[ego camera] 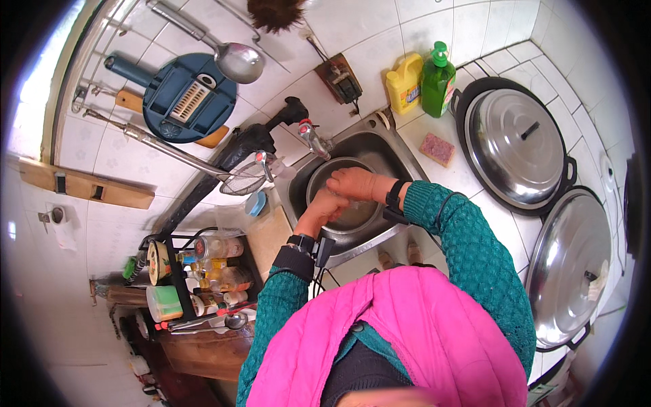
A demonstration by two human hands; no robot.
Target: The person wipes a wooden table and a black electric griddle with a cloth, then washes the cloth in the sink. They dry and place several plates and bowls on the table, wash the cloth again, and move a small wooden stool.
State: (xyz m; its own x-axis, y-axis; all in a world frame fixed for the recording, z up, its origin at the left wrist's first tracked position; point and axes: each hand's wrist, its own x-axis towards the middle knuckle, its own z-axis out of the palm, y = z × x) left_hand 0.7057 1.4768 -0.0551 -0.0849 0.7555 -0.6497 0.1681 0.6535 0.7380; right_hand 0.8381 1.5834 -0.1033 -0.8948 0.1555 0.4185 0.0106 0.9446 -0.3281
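Note:
A round metal basin (351,224) stands in the stainless steel sink (402,147), under a tap with a red-marked handle (314,140). Over the basin my left hand (325,209) and my right hand (353,184) meet, with fingers curled. The right is slightly farther from me and seems to touch the left. Something pale and wet, perhaps water, shows beneath them; whether either hand grips anything is hidden by the fingers. Both wrists wear black straps with small devices.
A sponge (437,149), a green pump bottle (438,84) and a yellow jug (405,86) stand right of the sink. Two large lidded pans (516,145) fill the right side. Left are a light blue dish (256,203) and a rack (175,274) of jars.

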